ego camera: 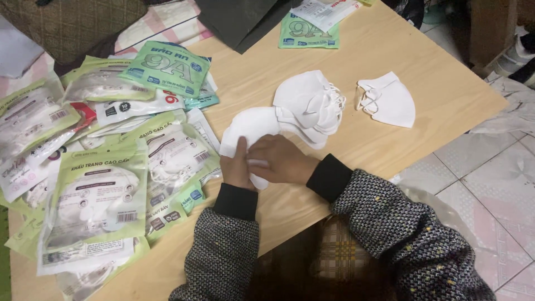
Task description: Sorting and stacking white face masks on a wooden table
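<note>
While your left hand (pixel 237 167) and right hand (pixel 281 161) both grip a white mask (pixel 251 127), stacked masks (pixel 309 106) beside, green packets (pixel 106 189) left on bench (pixel 423 61).

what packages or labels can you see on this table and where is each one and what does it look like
Heap of mask packets: table's left side, flat clear pouches with pale green and white panels.
Green packet: atop the heap's far end, tilted rectangle.
Green packet: far edge, partly under a white packet.

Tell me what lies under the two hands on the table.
Under the left hand and right hand lies a white face mask on the wooden table. Its lower part is covered.
</note>
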